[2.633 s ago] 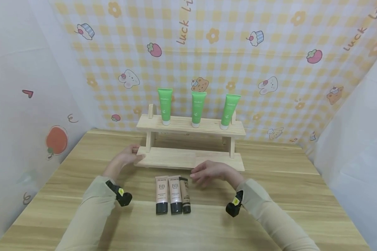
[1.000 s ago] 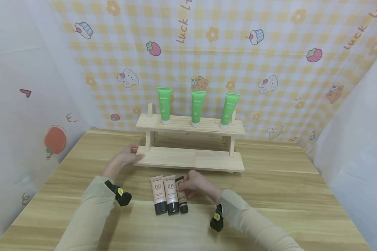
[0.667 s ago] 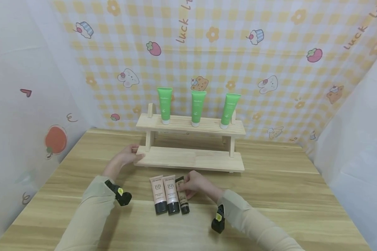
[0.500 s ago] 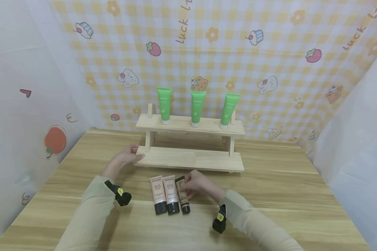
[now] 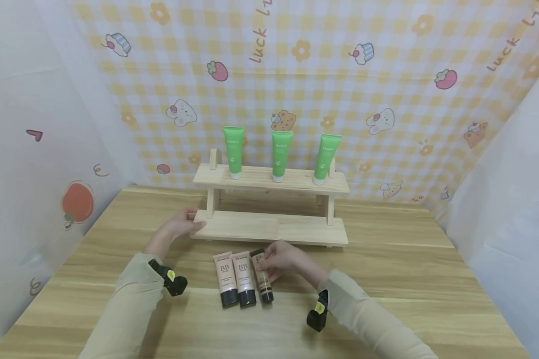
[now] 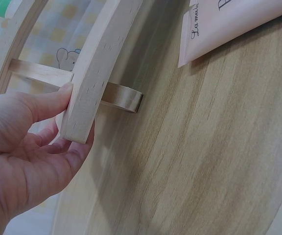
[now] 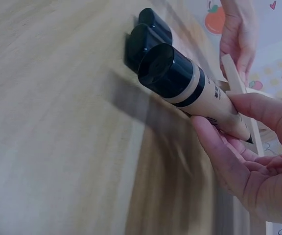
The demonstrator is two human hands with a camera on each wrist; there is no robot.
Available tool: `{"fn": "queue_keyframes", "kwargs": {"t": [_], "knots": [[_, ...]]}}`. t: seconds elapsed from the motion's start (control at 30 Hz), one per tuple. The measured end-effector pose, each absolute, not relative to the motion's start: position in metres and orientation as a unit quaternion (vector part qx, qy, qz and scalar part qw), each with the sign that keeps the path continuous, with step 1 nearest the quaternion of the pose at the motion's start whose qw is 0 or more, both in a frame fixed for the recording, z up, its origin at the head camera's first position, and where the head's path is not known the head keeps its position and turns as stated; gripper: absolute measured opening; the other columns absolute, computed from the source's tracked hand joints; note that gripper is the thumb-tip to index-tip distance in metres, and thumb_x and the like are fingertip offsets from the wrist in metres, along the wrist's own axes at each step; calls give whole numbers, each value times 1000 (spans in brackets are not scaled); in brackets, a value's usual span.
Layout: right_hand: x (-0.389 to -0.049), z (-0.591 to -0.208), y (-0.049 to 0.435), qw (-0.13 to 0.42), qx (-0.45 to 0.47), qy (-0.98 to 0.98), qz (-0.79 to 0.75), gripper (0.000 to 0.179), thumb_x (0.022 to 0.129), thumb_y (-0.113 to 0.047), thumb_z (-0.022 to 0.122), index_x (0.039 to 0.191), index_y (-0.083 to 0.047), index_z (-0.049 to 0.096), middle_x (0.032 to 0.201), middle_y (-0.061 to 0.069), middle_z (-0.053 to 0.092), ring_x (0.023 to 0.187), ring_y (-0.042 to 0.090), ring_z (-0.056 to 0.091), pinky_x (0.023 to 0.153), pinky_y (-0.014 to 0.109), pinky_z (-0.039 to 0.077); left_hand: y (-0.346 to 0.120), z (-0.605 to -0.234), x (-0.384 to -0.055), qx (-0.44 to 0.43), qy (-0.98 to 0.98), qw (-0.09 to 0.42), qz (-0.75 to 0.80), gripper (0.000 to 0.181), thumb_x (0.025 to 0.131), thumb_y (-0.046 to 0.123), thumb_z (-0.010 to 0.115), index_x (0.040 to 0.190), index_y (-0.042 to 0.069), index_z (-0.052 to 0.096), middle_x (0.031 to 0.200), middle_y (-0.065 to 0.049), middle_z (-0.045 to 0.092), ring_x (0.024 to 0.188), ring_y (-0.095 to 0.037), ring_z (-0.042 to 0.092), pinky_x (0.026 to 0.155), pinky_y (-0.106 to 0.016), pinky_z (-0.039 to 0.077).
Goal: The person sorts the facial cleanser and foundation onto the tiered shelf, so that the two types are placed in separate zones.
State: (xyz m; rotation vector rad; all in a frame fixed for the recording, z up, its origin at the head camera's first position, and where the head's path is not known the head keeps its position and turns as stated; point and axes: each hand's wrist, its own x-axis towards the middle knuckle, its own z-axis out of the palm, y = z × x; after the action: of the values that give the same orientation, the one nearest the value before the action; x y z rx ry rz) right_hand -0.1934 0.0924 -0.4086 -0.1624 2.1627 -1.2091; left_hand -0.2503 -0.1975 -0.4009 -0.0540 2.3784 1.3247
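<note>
My left hand (image 5: 177,227) grips the left end of the wooden shelf's lower board (image 5: 247,227); in the left wrist view the thumb presses on top of the board's end (image 6: 82,117) with the fingers beneath. My right hand (image 5: 289,260) pinches a slim beige concealer tube (image 5: 264,285) with a black cap. Seen from the right wrist, that tube (image 7: 204,98) is held between thumb and fingers, its cap raised over the wooden tabletop and casting a shadow. Left of it, two pink BB cream tubes (image 5: 226,276) with black caps lie side by side on the table.
Three green tubes (image 5: 280,154) stand caps down on the shelf's upper board (image 5: 258,174). The shelf rests near the back of the table (image 5: 386,279), before a checked cloth backdrop (image 5: 305,85). White cloth (image 5: 512,189) hangs at both sides.
My right hand has come left and taken hold of the concealer tube. Its cap end has since shifted slightly right, away from the BB cream tubes, which were nudged left earlier. The left hand stays on the shelf.
</note>
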Motion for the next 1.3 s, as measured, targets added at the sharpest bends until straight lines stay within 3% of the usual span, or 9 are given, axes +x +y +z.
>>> {"fn": "queue_keyframes", "kwargs": {"t": [0.4,0.53,0.77,1.03,1.3], "knots": [[-201,-395,92,321,-75,820,-468,27,78,-15,70,95,4,59,78,12,66,58,15,61,59,30,57,-201,-401,-250,-16,853,209,478,78,89,25,57,142,-7,9,141,-33,24,127,-45,32,108,-53,28],[-203,-391,90,316,-74,821,-469,29,78,-16,70,96,4,59,79,11,67,58,14,62,61,30,57,-206,-406,-253,3,856,205,475,83,86,33,61,141,-8,13,138,-34,28,123,-44,37,104,-52,34],[-209,-384,83,310,-81,827,-462,30,78,-19,70,97,3,61,79,11,67,58,14,63,64,33,58,-199,-398,-248,-17,854,204,479,71,91,18,52,141,-9,10,141,-34,24,127,-46,32,108,-53,27],[-218,-373,73,303,-67,828,-467,35,78,-19,70,103,2,58,83,13,68,57,15,64,64,33,58,-199,-401,-251,-12,855,206,476,71,92,18,52,141,-9,9,141,-35,24,127,-46,33,108,-53,28],[-228,-369,62,290,-62,810,-506,42,78,-16,71,110,4,54,96,16,66,69,17,66,65,31,58,-200,-403,-253,-14,851,200,485,68,92,15,51,140,-10,11,140,-35,26,126,-46,35,108,-52,28]]}}
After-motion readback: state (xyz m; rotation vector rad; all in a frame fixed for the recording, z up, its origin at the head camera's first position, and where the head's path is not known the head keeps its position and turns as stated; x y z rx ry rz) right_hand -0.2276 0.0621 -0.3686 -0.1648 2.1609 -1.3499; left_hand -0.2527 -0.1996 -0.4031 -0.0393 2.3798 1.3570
